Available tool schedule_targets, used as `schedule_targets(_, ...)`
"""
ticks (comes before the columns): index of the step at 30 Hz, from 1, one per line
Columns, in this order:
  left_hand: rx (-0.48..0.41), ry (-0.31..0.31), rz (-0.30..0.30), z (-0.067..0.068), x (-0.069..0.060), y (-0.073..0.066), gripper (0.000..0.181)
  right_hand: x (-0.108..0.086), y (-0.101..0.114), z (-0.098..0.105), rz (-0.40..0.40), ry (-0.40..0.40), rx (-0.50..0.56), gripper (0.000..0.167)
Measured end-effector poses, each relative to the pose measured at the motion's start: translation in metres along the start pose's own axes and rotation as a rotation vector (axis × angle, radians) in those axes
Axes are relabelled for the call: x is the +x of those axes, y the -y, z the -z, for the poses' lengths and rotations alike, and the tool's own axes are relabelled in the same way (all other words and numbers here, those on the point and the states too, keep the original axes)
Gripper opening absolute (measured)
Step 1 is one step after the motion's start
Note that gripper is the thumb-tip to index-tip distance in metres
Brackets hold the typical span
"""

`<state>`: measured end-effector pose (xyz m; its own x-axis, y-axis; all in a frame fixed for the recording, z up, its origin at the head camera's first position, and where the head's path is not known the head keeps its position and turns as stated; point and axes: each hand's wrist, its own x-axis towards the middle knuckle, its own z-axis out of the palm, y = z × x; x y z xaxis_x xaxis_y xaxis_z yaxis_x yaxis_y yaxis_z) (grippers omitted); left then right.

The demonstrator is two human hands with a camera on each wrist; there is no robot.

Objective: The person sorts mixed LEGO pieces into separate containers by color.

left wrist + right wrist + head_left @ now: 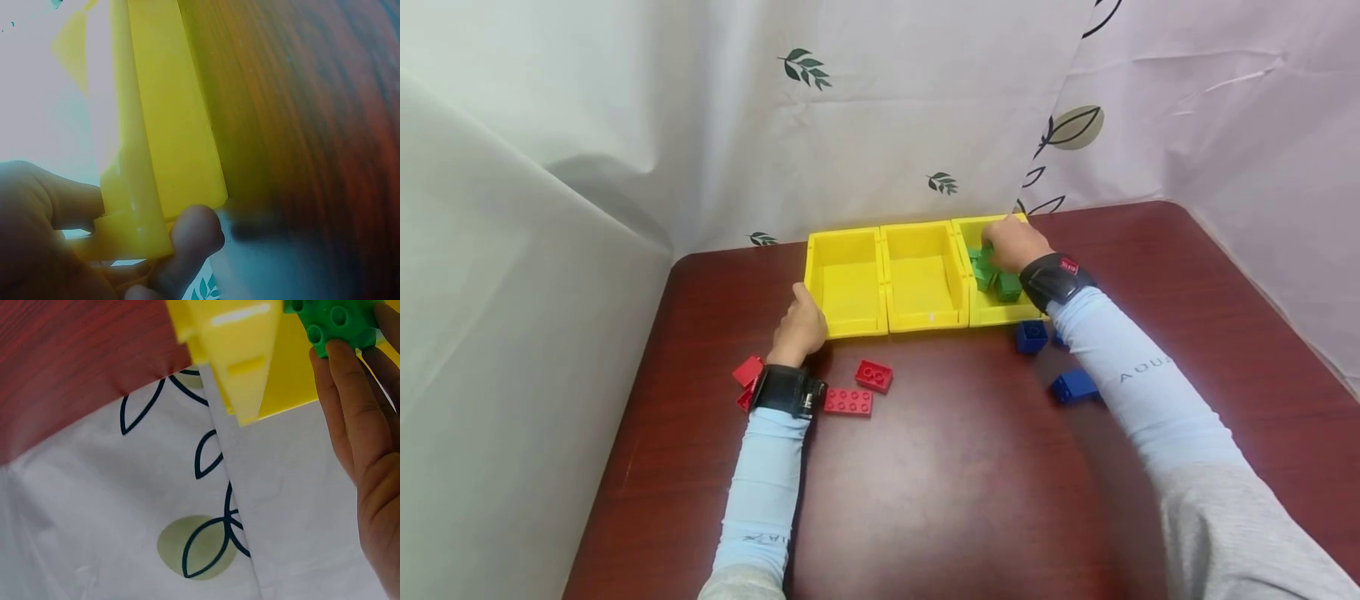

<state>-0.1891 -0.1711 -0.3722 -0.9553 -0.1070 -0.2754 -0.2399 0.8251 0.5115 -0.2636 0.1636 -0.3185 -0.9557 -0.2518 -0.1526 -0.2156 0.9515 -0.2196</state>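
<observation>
Holding, head view: left hand (pixel 802 327) grips left bin (pixel 850 292); right hand (pixel 1017 243) is in right bin (pixel 997 316) with green blocks (pixel 1008 287).
Left bin, left wrist view: pinched near a corner; looks stiff, light.
Green block (pixel 345 331), right wrist view: pinched in the fingers; likely light, hard, slippery; best held by its sides.
</observation>
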Motion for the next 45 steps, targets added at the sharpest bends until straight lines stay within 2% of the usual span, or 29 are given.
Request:
schedule_targets(5, -0.006, 0.008, 0.015, 0.001, 0.000, 0.000, 0.047, 0.001, 0.000, -0.003, -0.001, -0.031, 0.007, 0.029)
schedule_targets(11, 0.004, 0.011, 0.001, 0.001, 0.001, 0.000, 0.047, 0.000, -0.003, -0.005, -0.002, -0.037, 0.010, 0.031)
schedule_targets(25, 0.011, 0.004, -0.006, 0.003, 0.001, -0.003, 0.048, -0.005, -0.001, -0.006, 0.000, -0.089, 0.034, 0.024)
schedule_targets(31, 0.001, 0.019, 0.000, 0.002, -0.001, -0.001, 0.052, -0.009, -0.002, -0.007, -0.009, -0.051, 0.053, 0.028)
schedule_targets(36, 0.005, 0.009, -0.011, 0.000, 0.000, -0.001, 0.051, -0.032, -0.003, -0.003, 0.014, -0.107, 0.073, 0.041)
schedule_targets(39, 0.000, 0.011, -0.002, 0.000, -0.001, -0.002, 0.052, -0.057, -0.001, -0.004, 0.035, -0.148, 0.055, 0.039)
schedule_targets(45, 0.003, 0.015, 0.012, 0.002, -0.001, -0.002, 0.052, -0.107, -0.005, -0.020, 0.064, -0.149, 0.027, 0.035)
